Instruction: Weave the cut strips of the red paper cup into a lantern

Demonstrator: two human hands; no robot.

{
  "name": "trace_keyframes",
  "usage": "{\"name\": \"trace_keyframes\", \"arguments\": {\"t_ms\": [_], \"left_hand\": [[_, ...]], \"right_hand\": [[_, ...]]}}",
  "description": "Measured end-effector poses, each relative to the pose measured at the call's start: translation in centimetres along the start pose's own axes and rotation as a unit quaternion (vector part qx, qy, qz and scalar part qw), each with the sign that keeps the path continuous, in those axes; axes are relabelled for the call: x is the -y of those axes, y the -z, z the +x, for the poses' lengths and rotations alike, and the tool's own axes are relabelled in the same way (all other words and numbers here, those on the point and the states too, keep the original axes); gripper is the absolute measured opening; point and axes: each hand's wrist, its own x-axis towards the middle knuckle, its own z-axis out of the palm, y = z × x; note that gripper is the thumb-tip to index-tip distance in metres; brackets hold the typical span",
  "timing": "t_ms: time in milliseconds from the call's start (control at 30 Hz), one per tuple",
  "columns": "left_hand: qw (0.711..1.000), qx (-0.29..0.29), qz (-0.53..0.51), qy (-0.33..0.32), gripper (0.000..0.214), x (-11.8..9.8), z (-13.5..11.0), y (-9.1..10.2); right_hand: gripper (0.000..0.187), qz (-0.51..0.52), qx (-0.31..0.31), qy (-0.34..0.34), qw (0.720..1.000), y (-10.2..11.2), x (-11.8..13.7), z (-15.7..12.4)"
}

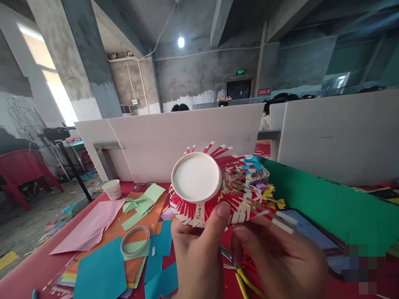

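A paper cup [197,176], its wall cut into many thin red and white strips spread outward like a fringe, is held up with its round white base facing me. My left hand [199,245] is closed on the cup from below, thumb pressed on the red fringe. At the lower right of the fringe, my right hand [277,253] is closed with fingers curled by the longer strips; its hold on them is partly hidden. Under the hands lie scissors with yellow and red handles [243,280], partly covered.
On the red table [28,274] are blue paper [101,270], pink paper [89,224], green paper [145,203], a tape roll [135,241], a white paper cup [112,189] and glasses [144,186]. A phone or tablet [307,232] lies right, by a green panel [327,203]. White boards [187,128] stand behind.
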Motion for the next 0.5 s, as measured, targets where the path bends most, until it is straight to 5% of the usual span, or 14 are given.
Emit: {"name": "trace_keyframes", "arguments": {"t_ms": [133,500], "left_hand": [[1.000,-0.003,0.006,-0.002,0.004,-0.16,-0.06,-0.22],[0.999,-0.003,0.039,0.027,0.018,-0.34,-0.11,0.04]], "right_hand": [[0.027,-0.004,0.019,0.004,1.000,-0.10,0.02,0.24],[0.009,-0.024,-0.025,-0.017,0.999,-0.30,-0.11,-0.24]]}}
